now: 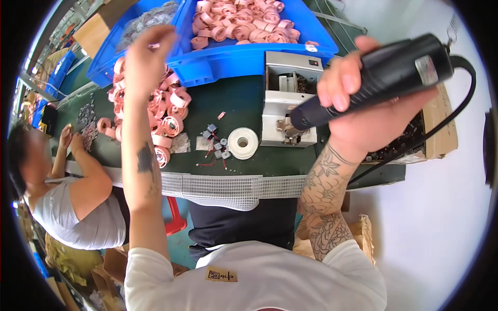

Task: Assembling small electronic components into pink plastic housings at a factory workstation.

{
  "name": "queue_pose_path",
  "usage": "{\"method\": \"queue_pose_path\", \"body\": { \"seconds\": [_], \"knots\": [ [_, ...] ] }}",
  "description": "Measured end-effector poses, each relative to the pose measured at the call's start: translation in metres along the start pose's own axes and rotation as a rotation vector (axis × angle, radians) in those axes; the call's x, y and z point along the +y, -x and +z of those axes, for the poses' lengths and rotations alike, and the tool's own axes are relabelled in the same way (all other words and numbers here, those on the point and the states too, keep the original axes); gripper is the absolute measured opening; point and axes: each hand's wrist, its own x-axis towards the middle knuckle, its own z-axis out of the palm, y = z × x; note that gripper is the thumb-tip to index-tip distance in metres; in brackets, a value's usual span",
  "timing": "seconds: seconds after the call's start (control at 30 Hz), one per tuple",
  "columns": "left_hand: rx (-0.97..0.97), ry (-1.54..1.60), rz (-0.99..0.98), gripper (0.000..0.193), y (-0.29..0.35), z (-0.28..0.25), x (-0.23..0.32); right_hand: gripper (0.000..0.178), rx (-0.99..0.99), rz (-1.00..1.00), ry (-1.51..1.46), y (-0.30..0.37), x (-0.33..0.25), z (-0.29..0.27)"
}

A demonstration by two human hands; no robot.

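My right hand (342,88) is wrapped around a black corded electric screwdriver (373,78). Its tip points down and left into the front of a light grey screw feeder (287,116) on the bench. Raised at the left, my left hand (149,57) is over the near edge of the blue bins, beside the part with grey pieces (150,23). Motion blurs its bent fingers, and whether they hold anything does not show. Below that arm lies a heap of pink ring-shaped plastic housings (174,111), partly hidden by my forearm.
A blue bin (218,65) of more pink housings stands behind. On the green bench are a white spool (243,143), small grey motors with red wires (218,147) and a cardboard box (441,124) at right. At left sits another person (78,207), hands over small parts.
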Motion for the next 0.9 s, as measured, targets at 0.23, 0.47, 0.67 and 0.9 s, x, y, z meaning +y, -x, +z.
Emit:
{"method": "queue_pose_path", "body": {
  "seconds": [0.23, 0.47, 0.67, 0.9],
  "knots": [
    [-0.508, 0.304, 0.146, 0.043, 0.075, 0.063, 0.078, 0.103, -0.006, -0.003, 0.029, -0.029, 0.014, -0.005],
    [-0.343, 0.176, 0.277, 0.026, 0.089, 0.082, 0.071, 0.103, 0.030, 0.002, 0.060, -0.035, 0.023, -0.006],
    [-0.269, 0.272, 0.214, 0.019, 0.094, 0.085, 0.063, 0.100, -0.052, 0.046, 0.067, -0.036, 0.027, -0.012],
    [-0.301, 0.515, 0.014, 0.020, 0.101, 0.087, 0.055, 0.098, -0.105, 0.040, 0.053, -0.037, 0.031, -0.012]
  ]
}}
